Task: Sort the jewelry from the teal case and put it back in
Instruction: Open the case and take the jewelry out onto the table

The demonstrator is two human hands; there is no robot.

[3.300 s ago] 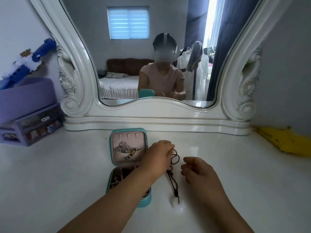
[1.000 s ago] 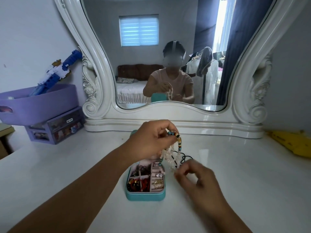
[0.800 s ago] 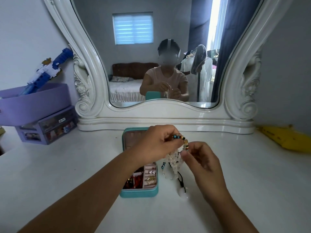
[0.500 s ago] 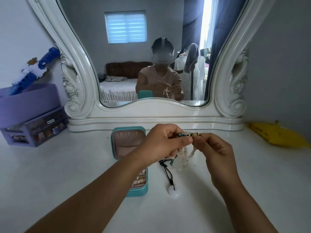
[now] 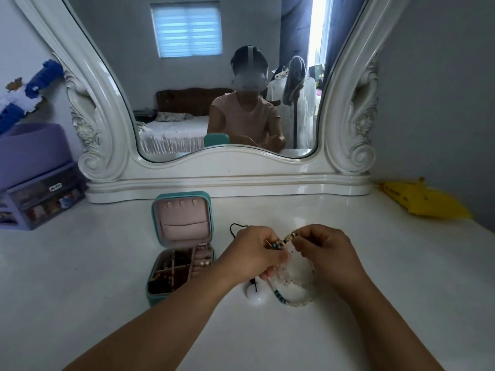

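Dim bluish daylight, glossy tabletop [image 5: 80,277] glare, wide-angle edge bending

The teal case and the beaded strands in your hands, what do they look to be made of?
The teal case looks like smooth faux leather outside, by its even sheen, with a matte pink velvety lining; fabric or suede, I cannot tell. The beaded strands between the left hand and right hand look like translucent pale beads, glass, stone or plastic, with a few turquoise and gold-coloured ones.
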